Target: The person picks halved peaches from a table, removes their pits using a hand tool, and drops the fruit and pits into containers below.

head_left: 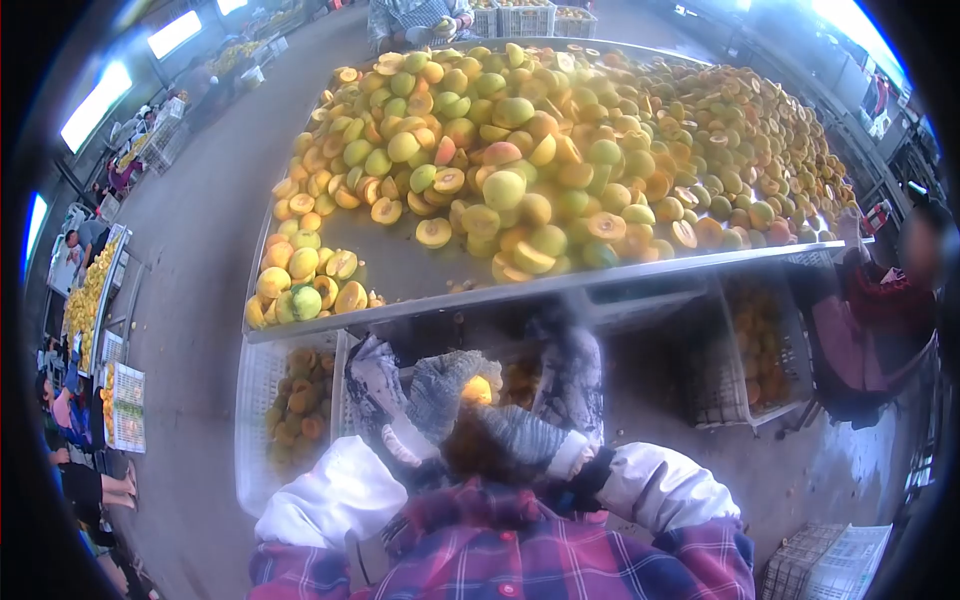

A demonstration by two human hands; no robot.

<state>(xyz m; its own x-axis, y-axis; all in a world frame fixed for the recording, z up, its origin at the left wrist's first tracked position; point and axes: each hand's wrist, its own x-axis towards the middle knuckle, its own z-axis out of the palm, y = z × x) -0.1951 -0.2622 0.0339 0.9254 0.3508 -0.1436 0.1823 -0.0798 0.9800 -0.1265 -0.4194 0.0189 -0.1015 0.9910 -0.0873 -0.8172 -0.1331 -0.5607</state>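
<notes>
My left hand, in a grey knitted glove, curls around a small yellow peach in front of my chest. My right hand, gloved the same way, is closed close against the peach from the right and below. Whether a tool sits in its fingers is hidden. Just beyond my hands stands a metal-edged table heaped with peaches, green to orange, many cut in halves with pits or hollows showing. A small group of peaches lies at the table's near left corner.
A white crate with peach halves stands at my left, beneath the table edge. Another crate of peaches stands to the right, near a seated person. Stacked crates stand low right. Another person works across the table.
</notes>
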